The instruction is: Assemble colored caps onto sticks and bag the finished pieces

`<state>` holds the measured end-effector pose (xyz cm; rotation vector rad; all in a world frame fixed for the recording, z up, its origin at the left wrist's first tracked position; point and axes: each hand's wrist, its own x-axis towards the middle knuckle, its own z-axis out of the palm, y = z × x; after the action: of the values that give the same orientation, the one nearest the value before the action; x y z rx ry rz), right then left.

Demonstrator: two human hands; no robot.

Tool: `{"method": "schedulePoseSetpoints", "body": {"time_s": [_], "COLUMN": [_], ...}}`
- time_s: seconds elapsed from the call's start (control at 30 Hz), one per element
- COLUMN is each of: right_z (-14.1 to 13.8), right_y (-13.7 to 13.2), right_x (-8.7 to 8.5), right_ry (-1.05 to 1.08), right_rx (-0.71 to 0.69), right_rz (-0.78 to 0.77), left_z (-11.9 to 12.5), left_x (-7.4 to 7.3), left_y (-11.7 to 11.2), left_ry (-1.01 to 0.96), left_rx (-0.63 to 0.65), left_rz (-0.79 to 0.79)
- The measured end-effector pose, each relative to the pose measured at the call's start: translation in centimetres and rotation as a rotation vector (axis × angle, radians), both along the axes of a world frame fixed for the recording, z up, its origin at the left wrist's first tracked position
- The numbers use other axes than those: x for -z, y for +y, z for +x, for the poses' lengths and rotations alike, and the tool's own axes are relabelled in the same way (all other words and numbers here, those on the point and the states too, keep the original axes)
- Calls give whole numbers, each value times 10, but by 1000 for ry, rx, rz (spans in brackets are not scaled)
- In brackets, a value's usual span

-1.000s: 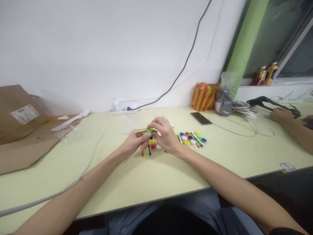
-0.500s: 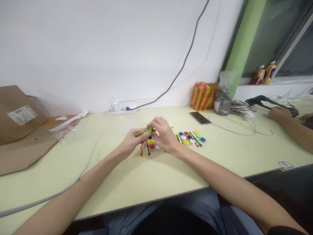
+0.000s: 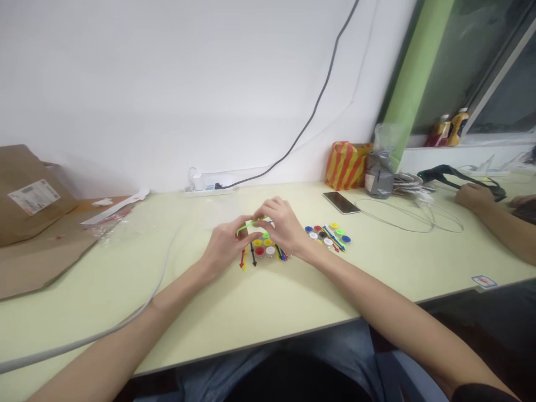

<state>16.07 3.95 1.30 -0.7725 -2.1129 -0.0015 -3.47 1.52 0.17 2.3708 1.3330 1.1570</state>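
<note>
Pinching a thin green strip in the fingertips of left hand and right hand, between the two, with its long axis running crosswise from one to the other and neither hand clearly nearer; just over colored discs and arrow-tipped pieces on a pale table, near a dark-screened phone.
</note>
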Motion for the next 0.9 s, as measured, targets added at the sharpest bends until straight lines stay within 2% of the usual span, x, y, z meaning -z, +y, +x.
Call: {"method": "schedulePoseSetpoints", "body": {"time_s": [0.07,0.17,0.27,0.37,0.53,0.9], "right_z": [12,33,48,49,41,41], "right_y": [12,33,48,52,45,54], "right_x": [-4,-4,1,7,9,19], "right_ry": [47,125,51,-85,-235,-309], "right_rx": [69,260,419,426,392,415], "right_rz": [-27,-89,-216,-318,-366,-371], "left_z": [-3,-6,-7,-6,-6,-5], "left_x": [-2,-5,-6,-4,-3,-4], "left_y": [0,0,-1,-1,1,0], "left_ry": [60,101,137,166,207,251], "left_rx": [-49,-90,-98,-96,-107,-113], "left_rz": [79,133,120,83,77,83]}}
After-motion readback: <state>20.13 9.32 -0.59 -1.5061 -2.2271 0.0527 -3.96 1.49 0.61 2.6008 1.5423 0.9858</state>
